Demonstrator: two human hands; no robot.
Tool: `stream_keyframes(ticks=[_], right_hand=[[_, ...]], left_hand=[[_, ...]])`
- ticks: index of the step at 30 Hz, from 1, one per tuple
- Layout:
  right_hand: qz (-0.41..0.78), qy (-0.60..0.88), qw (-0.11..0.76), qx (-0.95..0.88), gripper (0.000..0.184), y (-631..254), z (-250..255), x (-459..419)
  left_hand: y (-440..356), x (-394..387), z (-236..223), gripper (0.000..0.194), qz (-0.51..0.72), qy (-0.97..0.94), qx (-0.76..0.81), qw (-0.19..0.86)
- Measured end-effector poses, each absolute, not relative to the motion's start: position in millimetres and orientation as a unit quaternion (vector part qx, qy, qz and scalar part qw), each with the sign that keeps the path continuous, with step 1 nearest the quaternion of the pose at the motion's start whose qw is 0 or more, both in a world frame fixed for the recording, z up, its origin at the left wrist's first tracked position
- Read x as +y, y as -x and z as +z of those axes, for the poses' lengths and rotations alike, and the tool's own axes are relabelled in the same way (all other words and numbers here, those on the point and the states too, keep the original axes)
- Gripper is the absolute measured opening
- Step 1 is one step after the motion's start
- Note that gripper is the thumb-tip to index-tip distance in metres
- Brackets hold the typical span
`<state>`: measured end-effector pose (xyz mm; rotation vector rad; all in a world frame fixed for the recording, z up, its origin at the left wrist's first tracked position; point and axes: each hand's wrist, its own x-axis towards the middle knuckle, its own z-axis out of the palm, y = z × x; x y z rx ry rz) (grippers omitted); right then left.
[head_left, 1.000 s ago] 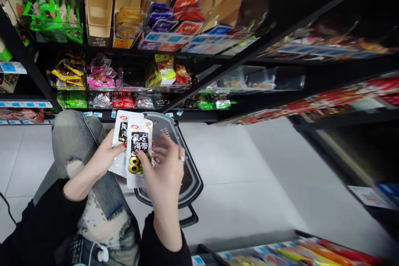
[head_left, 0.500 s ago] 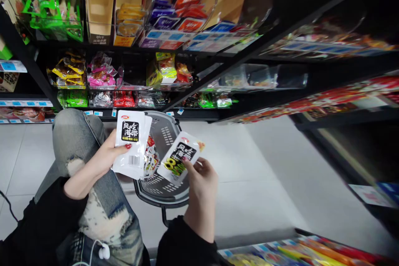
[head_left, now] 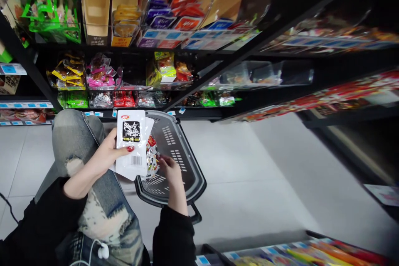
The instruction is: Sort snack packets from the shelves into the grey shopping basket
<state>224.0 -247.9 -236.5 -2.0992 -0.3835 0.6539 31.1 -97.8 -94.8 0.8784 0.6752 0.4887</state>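
My left hand (head_left: 109, 149) grips a small stack of white snack packets (head_left: 132, 133) with black label squares, its red-nailed thumb across the front one. The stack hangs above the left side of a grey shopping basket (head_left: 187, 174). Inside the basket my right hand (head_left: 171, 170) has its thumb and fingers pinched at the edge of a small colourful snack packet (head_left: 152, 160) in a pile. Part of that pile is hidden behind the white packets.
Shelves with bagged snacks (head_left: 68, 68) and open cardboard boxes (head_left: 96, 4) rise in front. A bent knee in ripped jeans (head_left: 75, 133) is beside the basket on the left. Another snack display (head_left: 280, 253) stands at the lower right. Pale floor tiles (head_left: 237, 166) extend to the right.
My right hand has moved left and down into the basket. The white packet it held no longer shows in it. My left hand keeps its stack almost in place.
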Motion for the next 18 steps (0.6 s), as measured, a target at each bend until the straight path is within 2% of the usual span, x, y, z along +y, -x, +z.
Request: stream_keyframes(ticks=[3, 9, 15, 18], right_hand=[[0.301, 0.796, 0.485, -0.202, 0.042, -198, -192, -228], [0.354, 0.686, 0.564, -0.293, 0.029, -142, -105, -198], [0.329, 0.714, 0.564, -0.253, 0.027, -147, -95, -198], [0.213, 0.762, 0.570, -0.220, 0.024, -153, -92, -208]], left_hand=[[-31, -98, -96, 0.048, 0.232, -0.435, 0.316, 0.811], [-32, -97, -98, 0.047, 0.223, -0.492, 0.304, 0.785], [-33, -96, -103, 0.041, 0.237, -0.490, 0.315, 0.778], [-33, -96, -106, 0.038, 0.245, -0.466, 0.335, 0.781]])
